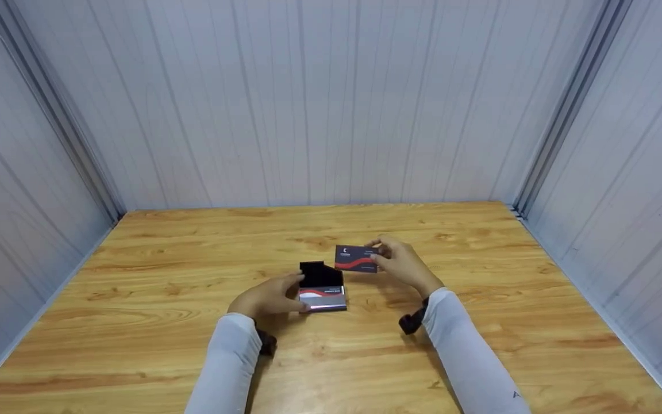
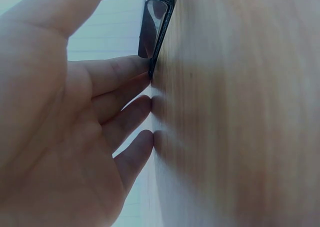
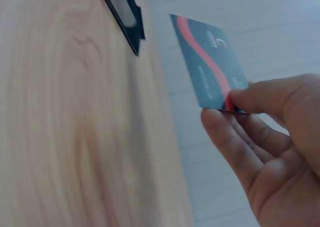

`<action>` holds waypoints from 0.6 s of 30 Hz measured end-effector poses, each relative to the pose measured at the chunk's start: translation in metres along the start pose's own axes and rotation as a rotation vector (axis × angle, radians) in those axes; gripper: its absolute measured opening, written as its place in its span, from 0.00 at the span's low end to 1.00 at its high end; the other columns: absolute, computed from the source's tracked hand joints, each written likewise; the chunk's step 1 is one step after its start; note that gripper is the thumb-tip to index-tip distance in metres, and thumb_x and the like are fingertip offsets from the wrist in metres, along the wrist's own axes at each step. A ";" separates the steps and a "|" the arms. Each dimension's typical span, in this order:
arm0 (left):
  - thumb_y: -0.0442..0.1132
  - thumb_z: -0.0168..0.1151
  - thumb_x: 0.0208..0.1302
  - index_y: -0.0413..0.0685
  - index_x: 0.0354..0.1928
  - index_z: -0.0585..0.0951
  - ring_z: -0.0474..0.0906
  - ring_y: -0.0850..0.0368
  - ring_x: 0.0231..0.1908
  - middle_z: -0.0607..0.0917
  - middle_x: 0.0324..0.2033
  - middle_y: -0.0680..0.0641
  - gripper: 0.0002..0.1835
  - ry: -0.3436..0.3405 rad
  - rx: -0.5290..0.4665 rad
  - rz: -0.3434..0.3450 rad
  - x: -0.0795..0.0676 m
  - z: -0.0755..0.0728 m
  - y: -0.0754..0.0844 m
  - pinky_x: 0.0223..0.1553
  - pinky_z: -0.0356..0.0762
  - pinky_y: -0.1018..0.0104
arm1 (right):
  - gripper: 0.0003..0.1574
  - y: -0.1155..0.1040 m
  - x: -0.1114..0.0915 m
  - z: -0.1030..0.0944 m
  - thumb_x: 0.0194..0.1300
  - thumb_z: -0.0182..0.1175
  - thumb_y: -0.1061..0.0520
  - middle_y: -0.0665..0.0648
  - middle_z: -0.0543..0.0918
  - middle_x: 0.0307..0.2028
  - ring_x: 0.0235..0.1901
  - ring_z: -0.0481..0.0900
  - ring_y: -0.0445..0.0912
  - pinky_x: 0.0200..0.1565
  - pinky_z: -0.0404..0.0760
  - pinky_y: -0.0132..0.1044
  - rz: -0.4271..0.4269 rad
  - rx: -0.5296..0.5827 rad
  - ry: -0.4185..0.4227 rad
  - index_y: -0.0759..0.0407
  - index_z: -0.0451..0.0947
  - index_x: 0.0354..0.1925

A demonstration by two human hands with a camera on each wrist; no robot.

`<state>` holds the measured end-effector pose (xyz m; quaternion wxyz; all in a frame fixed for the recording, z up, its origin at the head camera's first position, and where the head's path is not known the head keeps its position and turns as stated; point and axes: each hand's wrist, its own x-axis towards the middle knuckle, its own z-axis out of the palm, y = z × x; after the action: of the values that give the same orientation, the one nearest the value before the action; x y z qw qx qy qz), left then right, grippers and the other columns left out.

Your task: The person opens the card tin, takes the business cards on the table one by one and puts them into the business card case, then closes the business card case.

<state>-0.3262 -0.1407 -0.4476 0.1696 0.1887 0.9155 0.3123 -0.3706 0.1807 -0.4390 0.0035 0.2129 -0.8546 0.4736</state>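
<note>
A business card (image 1: 351, 259), dark with a red wavy stripe and white print, is pinched between the thumb and fingers of my right hand (image 1: 404, 265). It is held above the table, just right of an open business card case (image 1: 322, 300). The case lies on the table with its black flap (image 1: 312, 275) folded back; a similar card shows inside. My left hand (image 1: 270, 296) grips the case's left side, thumb at the near edge and fingers by the flap. In the left wrist view, the fingers (image 2: 122, 72) touch the case's edge and the table.
The wood-grain table (image 1: 164, 276) spreads around both hands. White panelled walls (image 1: 331, 103) stand behind it and on both sides. A dark wrist device (image 1: 411, 322) sits below the right hand, another (image 1: 266, 343) below the left.
</note>
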 end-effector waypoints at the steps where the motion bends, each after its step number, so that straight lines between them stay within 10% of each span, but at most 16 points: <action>1: 0.54 0.69 0.64 0.47 0.78 0.59 0.50 0.44 0.75 0.57 0.76 0.42 0.46 0.001 0.005 0.000 0.000 0.000 0.000 0.72 0.51 0.45 | 0.16 -0.001 0.001 0.004 0.73 0.58 0.63 0.58 0.83 0.38 0.35 0.83 0.49 0.42 0.84 0.51 -0.006 0.007 0.007 0.58 0.79 0.57; 18: 0.55 0.70 0.63 0.51 0.78 0.60 0.50 0.45 0.75 0.56 0.76 0.43 0.46 0.004 0.017 -0.019 0.001 0.000 0.001 0.72 0.50 0.45 | 0.22 -0.015 0.001 0.045 0.71 0.55 0.66 0.54 0.82 0.39 0.39 0.81 0.50 0.37 0.79 0.37 -0.022 0.044 -0.061 0.50 0.80 0.58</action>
<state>-0.3265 -0.1396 -0.4469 0.1694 0.1807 0.9201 0.3033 -0.3575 0.1371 -0.4513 -0.0220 0.2364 -0.8412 0.4858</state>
